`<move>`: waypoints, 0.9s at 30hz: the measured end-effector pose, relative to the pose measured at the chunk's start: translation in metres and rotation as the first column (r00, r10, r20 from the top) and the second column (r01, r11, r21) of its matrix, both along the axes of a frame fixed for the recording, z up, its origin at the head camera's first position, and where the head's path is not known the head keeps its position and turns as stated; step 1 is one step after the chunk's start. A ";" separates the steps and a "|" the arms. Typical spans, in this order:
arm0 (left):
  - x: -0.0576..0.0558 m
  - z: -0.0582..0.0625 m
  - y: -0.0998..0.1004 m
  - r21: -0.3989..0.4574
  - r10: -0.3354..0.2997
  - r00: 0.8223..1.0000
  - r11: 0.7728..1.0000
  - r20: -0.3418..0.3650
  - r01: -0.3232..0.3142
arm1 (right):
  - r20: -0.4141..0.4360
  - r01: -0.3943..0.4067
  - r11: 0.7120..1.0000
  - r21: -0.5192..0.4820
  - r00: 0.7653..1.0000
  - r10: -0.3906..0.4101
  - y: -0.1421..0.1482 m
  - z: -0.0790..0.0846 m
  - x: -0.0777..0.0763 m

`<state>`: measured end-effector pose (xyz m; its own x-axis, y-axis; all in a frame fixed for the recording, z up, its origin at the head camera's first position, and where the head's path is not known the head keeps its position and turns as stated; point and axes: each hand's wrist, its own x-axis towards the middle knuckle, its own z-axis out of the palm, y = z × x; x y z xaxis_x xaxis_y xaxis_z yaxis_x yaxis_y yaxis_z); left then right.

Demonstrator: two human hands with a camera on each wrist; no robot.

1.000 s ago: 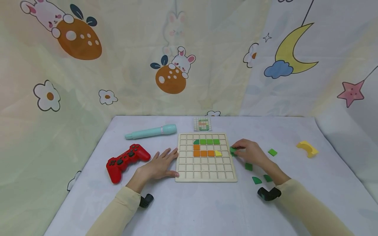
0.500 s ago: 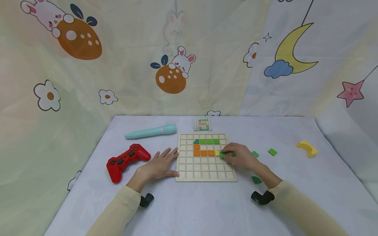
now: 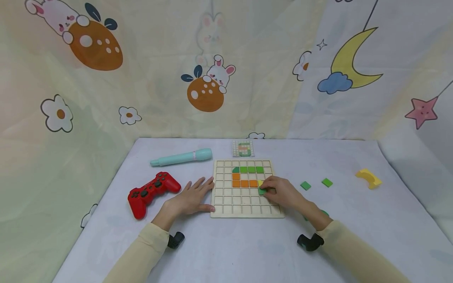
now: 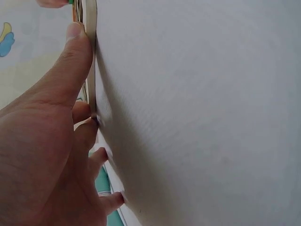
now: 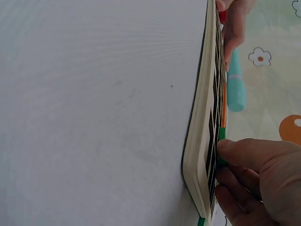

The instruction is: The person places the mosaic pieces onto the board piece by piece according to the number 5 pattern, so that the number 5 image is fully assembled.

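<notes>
A pale square grid board (image 3: 226,201) lies on the white table. On it are a row of green tiles (image 3: 251,169), several orange tiles (image 3: 244,183) and a yellow tile (image 3: 260,182), partly covered by fingers. My right hand (image 3: 284,192) pinches a green square tile (image 3: 262,192) on the board, just below the yellow tile. In the right wrist view the thumb and fingertips meet around the green tile (image 5: 222,133). My left hand (image 3: 189,200) lies with fingers spread, its thumb and fingertips touching the board's left edge.
A small pattern card (image 3: 242,149) lies behind the board. Leftward are a red game controller (image 3: 152,192) and a teal microphone-shaped stick (image 3: 182,158). Loose green tiles (image 3: 306,185) lie at right, some partly hidden beneath my right forearm. Farther right is a yellow arch block (image 3: 369,178).
My right hand has moved left from beside the board's right edge onto it, carrying the green tile to below the yellow one. My left hand has stayed in place.
</notes>
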<state>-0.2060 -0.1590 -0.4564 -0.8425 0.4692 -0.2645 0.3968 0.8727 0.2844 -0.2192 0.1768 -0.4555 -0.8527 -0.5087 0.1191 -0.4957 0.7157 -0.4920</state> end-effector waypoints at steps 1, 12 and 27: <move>0.000 0.000 0.000 -0.002 0.000 1.000 1.000 0.001 0.000 | 0.000 0.005 1.000 0.003 1.000 -0.005 0.000 0.000 0.000; -0.001 0.000 0.001 -0.019 0.013 1.000 1.000 0.013 -0.013 | -0.017 0.016 1.000 0.002 1.000 -0.016 0.001 -0.003 0.001; -0.001 -0.001 0.000 -0.010 0.001 1.000 1.000 0.005 -0.001 | -0.002 0.100 0.995 -0.024 0.995 -0.100 0.018 0.004 -0.001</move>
